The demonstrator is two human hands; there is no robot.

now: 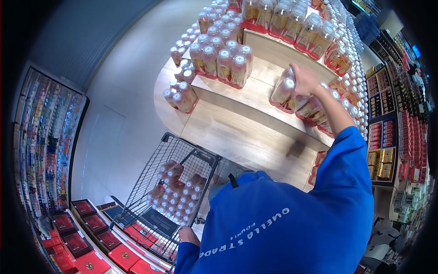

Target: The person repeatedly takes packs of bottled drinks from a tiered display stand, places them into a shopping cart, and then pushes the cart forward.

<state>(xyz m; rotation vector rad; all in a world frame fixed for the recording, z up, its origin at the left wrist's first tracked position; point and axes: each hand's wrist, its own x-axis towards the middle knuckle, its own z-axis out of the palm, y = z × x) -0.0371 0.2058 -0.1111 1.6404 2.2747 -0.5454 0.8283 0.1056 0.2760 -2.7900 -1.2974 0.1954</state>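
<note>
Near: blue top [283, 219] fills the lower frame, white lettering across it. Left forearm is kept low and close to the body, mostly covered by sleeve. Left hand [188, 235] is placed at the near end of the shopping cart [157, 222], beside the basket's corner; its finger closure can't be told, fingers partly hidden.

Cart basket is loaded with bottle packs [178, 194], caps up, seen from above. Cart's long axis is run from lower left to upper right, alongside the red boxes [125, 256] at lower left.

Mid: right arm is extended up and away from the body, elbow slightly bent, forearm angled up-left in view. Right hand [305, 81] is held over the top of the pack from its right side, back of hand up, wrist roughly in line with forearm. Fingers [293, 69] are curled down around the bottle tops, grasping the gripped pack [282, 95].

Gripped pack is located at the front edge of the display's lower tier [255, 109], just beside the packs to its right [312, 110]. Caps are pointed up, red base down; bottles' long axis is roughly vertical, leaned lower-left to upper-right in view. Slight tilt or lift off the tier can't be told.

Far: more packs [223, 59] are stood on the same tier to the left, others [292, 23] on the upper tier [285, 52]. Stocked shelves [383, 128] are seen at far right.
</note>
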